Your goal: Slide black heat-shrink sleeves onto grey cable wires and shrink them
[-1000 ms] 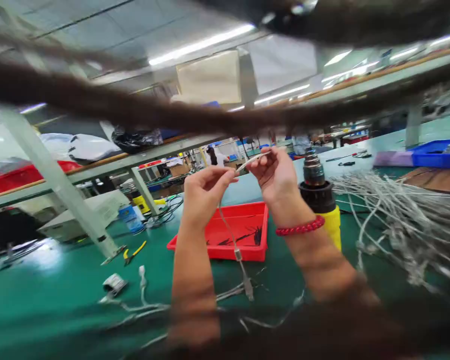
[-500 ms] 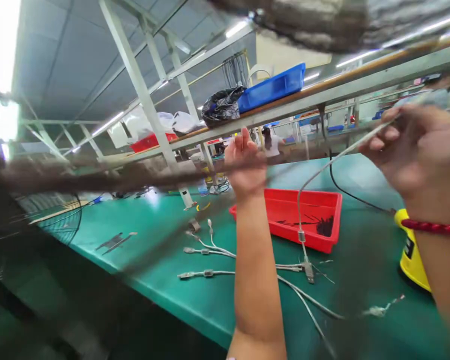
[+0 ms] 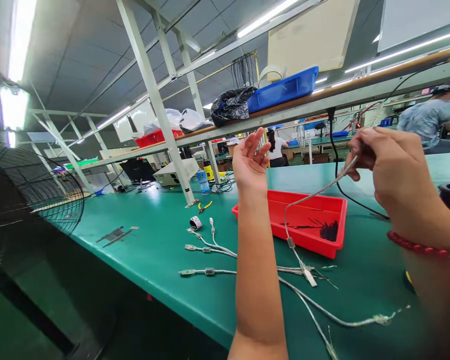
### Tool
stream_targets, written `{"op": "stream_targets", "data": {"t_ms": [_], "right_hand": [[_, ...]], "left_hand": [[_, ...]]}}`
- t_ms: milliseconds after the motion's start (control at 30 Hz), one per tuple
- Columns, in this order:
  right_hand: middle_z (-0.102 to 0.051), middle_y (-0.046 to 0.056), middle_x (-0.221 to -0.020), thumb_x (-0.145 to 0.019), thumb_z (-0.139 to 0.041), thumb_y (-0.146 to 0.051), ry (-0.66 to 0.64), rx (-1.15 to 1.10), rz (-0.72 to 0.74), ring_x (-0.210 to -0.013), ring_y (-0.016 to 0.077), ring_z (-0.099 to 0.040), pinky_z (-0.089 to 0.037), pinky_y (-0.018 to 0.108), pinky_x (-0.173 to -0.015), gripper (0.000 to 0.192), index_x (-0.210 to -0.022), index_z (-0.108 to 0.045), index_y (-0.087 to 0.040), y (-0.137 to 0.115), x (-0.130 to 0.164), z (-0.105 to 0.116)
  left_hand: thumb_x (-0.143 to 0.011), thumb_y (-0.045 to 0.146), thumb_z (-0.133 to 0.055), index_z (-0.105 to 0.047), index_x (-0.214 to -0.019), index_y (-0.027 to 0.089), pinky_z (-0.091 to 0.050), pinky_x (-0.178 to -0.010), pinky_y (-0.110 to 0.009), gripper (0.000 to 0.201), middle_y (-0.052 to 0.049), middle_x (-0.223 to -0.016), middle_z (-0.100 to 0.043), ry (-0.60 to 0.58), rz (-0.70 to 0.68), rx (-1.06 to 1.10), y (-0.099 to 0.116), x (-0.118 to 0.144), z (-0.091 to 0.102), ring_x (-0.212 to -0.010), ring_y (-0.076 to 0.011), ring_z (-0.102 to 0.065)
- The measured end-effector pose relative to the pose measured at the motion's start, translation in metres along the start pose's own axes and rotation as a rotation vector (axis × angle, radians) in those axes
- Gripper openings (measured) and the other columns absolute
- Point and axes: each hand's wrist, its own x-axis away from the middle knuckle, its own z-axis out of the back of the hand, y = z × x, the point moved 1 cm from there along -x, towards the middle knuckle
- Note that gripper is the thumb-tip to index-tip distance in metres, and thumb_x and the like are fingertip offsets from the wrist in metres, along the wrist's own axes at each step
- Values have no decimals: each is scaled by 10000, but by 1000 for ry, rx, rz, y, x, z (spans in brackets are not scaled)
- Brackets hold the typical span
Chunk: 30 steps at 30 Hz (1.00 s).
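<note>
Nearest to you, your left forearm rises from the bottom edge, and your left hand (image 3: pixel 250 161) is raised above the green bench top (image 3: pixel 142 250) with its fingers spread and slightly curled, holding nothing. Your right hand (image 3: pixel 388 167), with a red bead bracelet (image 3: pixel 422 247) at the wrist, is up at the right; its thumb and fingers are pinched together on the upper end of a thin grey cable (image 3: pixel 303 202). That cable hangs from your right hand in an arc, passes in front of the shallow red plastic tray (image 3: pixel 337 220), and ends in a small white connector (image 3: pixel 308 275) resting on the bench top just before the tray.

Around that connector lie more loose grey cables with connectors (image 3: pixel 210 247), spread flat across the bench to the left and towards you. The red tray holds a small heap of black pieces (image 3: pixel 328 230). At the right edge, part of a black and yellow tool is cut off by the frame.

Further back, yellow-handled pliers (image 3: pixel 205 205) lie near a white upright post (image 3: pixel 161 110). At far left stands a black wire fan guard (image 3: pixel 33 190). On the shelf above are a blue plastic bin (image 3: pixel 283 89) and a black plastic bag (image 3: pixel 230 104). Beyond, other people sit at benches.
</note>
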Motion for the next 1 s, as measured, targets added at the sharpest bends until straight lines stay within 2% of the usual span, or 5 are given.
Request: {"op": "stream_targets", "data": {"t_ms": [200, 467, 633, 800, 1000], "right_hand": [[-440, -39, -426, -880, -458, 13, -158, 30, -274, -329, 11, -412, -274, 125, -341, 449, -457, -518, -124, 0, 3, 0], [-470, -48, -380, -930, -486, -193, -254, 295, 44, -304, 39, -419, -283, 152, -334, 434, -505, -568, -154, 6, 0, 5], [-456, -12, -343, -938, -452, -199, -186, 413, 18, -289, 65, -437, -292, 187, -329, 460, -512, -616, -142, -2, -3, 10], [-411, -1, -331, -984, -383, -263, -130, 288, -78, -286, 66, -403, -329, 241, -389, 563, -490, -624, -143, -9, -3, 12], [-379, -17, -411, -942, -446, -256, -24, 72, -180, -301, 66, -342, -199, 273, -361, 499, -453, -508, -176, -8, -6, 13]], "left_hand": [[-968, 354, -231, -556, -1129, 165, -545, -613, -201, 410, -52, -1324, -594, 37, -13, 8, -2, -1, 1, -839, -93, -693], [-955, 369, -215, -577, -1099, 165, -566, -642, -222, 440, -74, -1314, -600, 75, -53, -47, -7, -1, 2, -901, -116, -692], [-940, 358, -204, -574, -1069, 170, -568, -631, -217, 434, -72, -1313, -602, 106, -27, -31, -9, -3, 5, -972, -134, -686], [-917, 326, -239, -536, -1025, 161, -545, -612, -199, 356, -78, -1345, -576, 137, 40, 65, -8, -2, 4, -1025, -132, -668], [-911, 337, -253, -544, -940, 177, -531, -599, -207, 334, -63, -1283, -624, 115, 42, 33, -8, -2, 2, -971, -127, -684]]}}
